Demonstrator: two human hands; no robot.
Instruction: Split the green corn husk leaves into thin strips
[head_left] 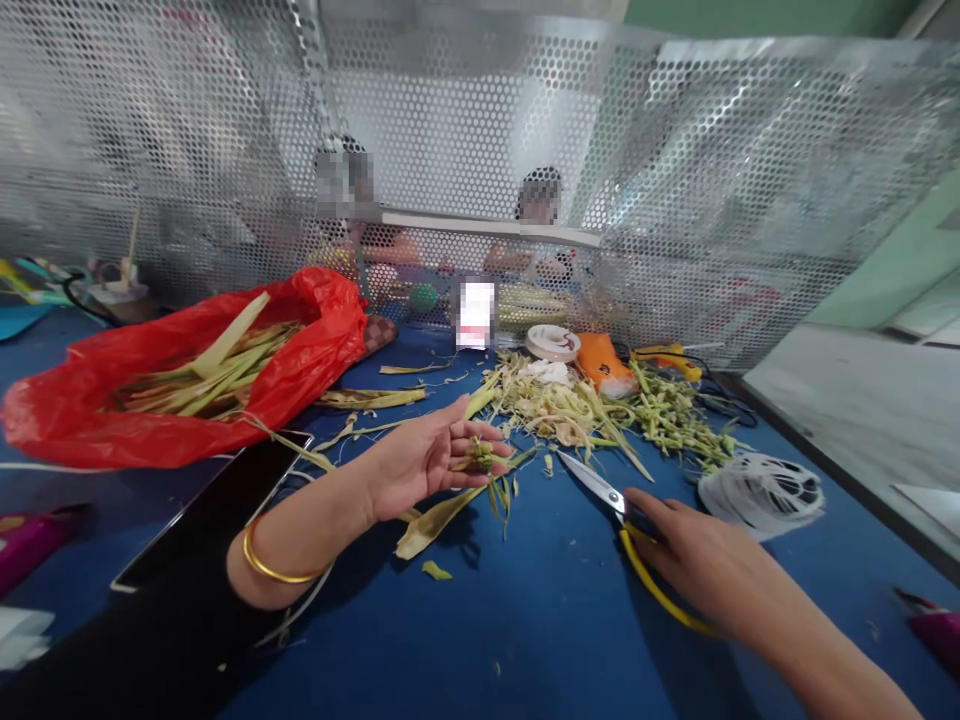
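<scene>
Palm of the left hand (427, 455) is facing up, fingers extending loosely, hand lying open with a small green knot (481, 455) sitting on the fingers, not clenched. Gold bangle (277, 572) is circling that wrist. Right hand (671, 545) is gripping scissors (600, 487) near the pivot and yellow handle; blades are looking closed, tips pointing at the scraps.

Thin strips (504, 500) are hanging just below the knot. Dry husk (435, 525) is lying below the left hand, small yellow-green bit (436, 571) just beside it. Pale scraps (559, 405) are piling past both hands, white tissue (545, 372) resting on them. Green stems (679, 415) are heaping to the right, white twine (761, 495) sitting near them. Roll (553, 343), orange packet (602, 362) and yellow-handled tool (671, 360) are lining up behind the piles.

Red bag (330, 320) is standing open at left, holding long leaves (206, 385); black tablet (217, 505) is lying in front, partly under the left arm. Blue table (540, 620) is carrying all this. Lit phone (476, 315) is standing by the metal mesh (465, 70). Two people are showing through the mesh, details blurred.
</scene>
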